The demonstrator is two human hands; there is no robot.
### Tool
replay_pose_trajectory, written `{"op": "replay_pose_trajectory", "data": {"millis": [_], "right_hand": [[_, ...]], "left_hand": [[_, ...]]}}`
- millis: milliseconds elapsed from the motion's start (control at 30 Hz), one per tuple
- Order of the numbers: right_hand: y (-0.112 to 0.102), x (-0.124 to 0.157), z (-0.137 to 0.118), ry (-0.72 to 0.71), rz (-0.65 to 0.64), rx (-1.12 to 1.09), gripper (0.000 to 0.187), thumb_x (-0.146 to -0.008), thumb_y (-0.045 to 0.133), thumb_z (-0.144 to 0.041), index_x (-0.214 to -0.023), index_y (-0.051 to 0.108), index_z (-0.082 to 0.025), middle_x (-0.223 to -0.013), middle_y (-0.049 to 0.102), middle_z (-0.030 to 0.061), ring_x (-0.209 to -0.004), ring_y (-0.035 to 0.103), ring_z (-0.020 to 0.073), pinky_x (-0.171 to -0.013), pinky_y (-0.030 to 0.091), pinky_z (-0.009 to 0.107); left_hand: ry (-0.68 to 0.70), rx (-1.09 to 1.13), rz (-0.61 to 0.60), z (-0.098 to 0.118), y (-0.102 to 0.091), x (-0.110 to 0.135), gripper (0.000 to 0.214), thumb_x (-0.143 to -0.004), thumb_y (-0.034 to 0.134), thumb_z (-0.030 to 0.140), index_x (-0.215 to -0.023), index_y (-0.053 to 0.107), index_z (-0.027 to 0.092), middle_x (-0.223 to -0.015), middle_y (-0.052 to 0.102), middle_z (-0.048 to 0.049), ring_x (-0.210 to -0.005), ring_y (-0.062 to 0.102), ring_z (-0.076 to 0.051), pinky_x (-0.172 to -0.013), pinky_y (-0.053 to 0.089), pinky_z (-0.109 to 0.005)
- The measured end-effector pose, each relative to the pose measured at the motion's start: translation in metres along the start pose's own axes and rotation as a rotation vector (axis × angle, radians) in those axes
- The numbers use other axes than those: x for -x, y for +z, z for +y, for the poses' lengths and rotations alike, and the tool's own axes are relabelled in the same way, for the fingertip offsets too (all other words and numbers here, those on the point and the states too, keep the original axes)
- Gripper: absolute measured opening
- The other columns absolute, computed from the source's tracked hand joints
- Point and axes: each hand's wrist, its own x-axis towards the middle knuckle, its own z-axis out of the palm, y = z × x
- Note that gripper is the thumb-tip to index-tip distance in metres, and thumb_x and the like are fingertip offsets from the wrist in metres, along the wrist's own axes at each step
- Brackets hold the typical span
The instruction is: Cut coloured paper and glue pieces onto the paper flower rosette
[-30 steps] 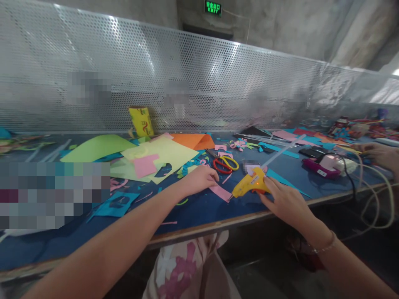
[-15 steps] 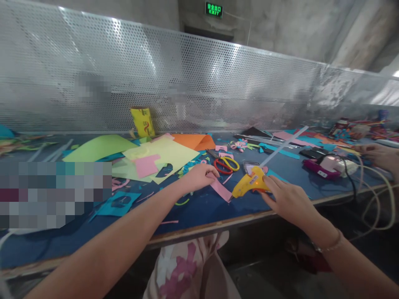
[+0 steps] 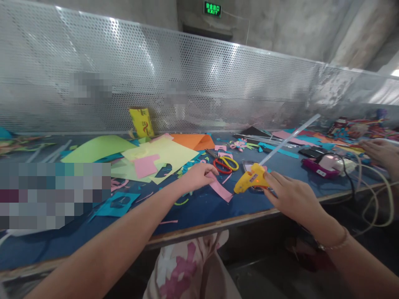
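Observation:
My left hand (image 3: 201, 176) pinches one end of a pink paper strip (image 3: 220, 190), whose other end points right along the blue tabletop. Wrapped round the handle of a yellow hot glue gun (image 3: 251, 179) is my right hand (image 3: 285, 195). A long clear glue stick (image 3: 289, 139) juts up from the back of the gun, and a small orange light glows on its side. The nozzle is close to the strip's far end; I cannot tell whether they touch. Just behind the strip lie scissors (image 3: 226, 165) with one red and one yellow handle.
Yellow paper sheets (image 3: 174, 151), an orange sheet (image 3: 193, 141) and a blue cut-out (image 3: 118, 204) lie to the left. A yellow packet (image 3: 141, 122) stands by the perforated metal screen (image 3: 199, 70). At right are a purple box (image 3: 319, 169), cables and another person's hand (image 3: 378, 151).
My right hand has moved slightly right with the glue gun, and the nozzle has lifted a little from the strip's end. My left hand stays on the strip.

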Motion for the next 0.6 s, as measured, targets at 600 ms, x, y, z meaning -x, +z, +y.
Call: {"op": "replay_pose_trajectory", "data": {"millis": [600], "right_hand": [[0.084,-0.012,0.12,0.657,-0.273,-0.109,0.044,-0.071,0.044,-0.051,-0.079,0.062,-0.011,-0.061,0.058,0.0126,-0.051,0.052,0.0219,-0.047,0.031,0.03]], "left_hand": [[-0.294,0.684,0.138,-0.006,-0.006,-0.003,0.014,-0.06,0.064,0.015,-0.072,0.057,0.011,-0.056,0.056,0.0004,-0.05,0.054,-0.008,-0.053,0.047,-0.022]]}}
